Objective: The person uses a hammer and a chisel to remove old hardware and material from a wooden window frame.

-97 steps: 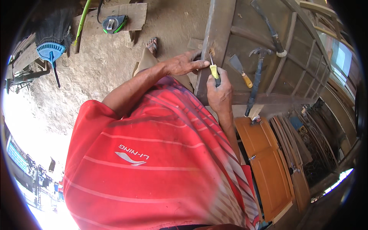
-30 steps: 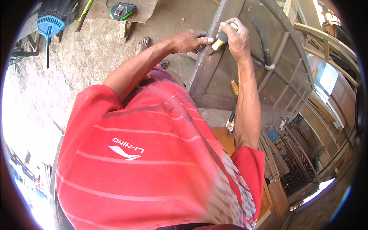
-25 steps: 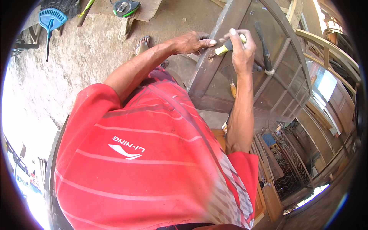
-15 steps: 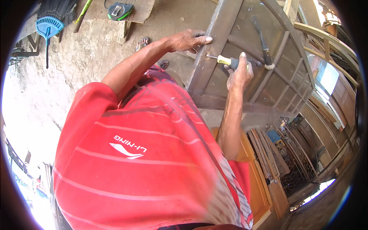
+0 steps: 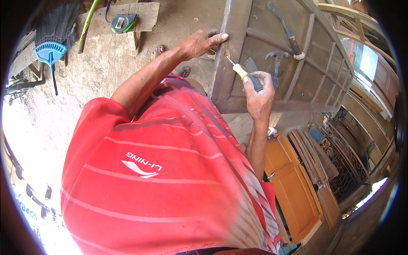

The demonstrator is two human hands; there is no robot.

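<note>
A brown wooden door (image 5: 221, 80) with several panes lies before me. My left hand (image 5: 200, 44) grips its near-left edge, thumb on the face and fingers curled over the side. In my right hand (image 5: 260, 97) is a screwdriver (image 5: 239, 70) with a yellow and dark handle. It slants to the upper left, its tip at a small worn spot in the door's frame. Beside that hand, a claw hammer (image 5: 277, 64) and a flat grey blade (image 5: 250, 64) rest on the door, the latter partly hidden. Farther up lies a long dark tool (image 5: 287, 33) with a pale end.
At the upper left, a tape measure (image 5: 124, 23) sits on a wooden board (image 5: 146, 17). A blue-headed broom (image 5: 51, 52) is left of it. Orange-brown panelled doors (image 5: 293, 182) and loose planks (image 5: 312, 157) are at the lower right.
My right hand has shifted lower and tilted the screwdriver more steeply, its tip still at the worn spot. The claw hammer and grey blade now show. My left hand keeps its hold.
</note>
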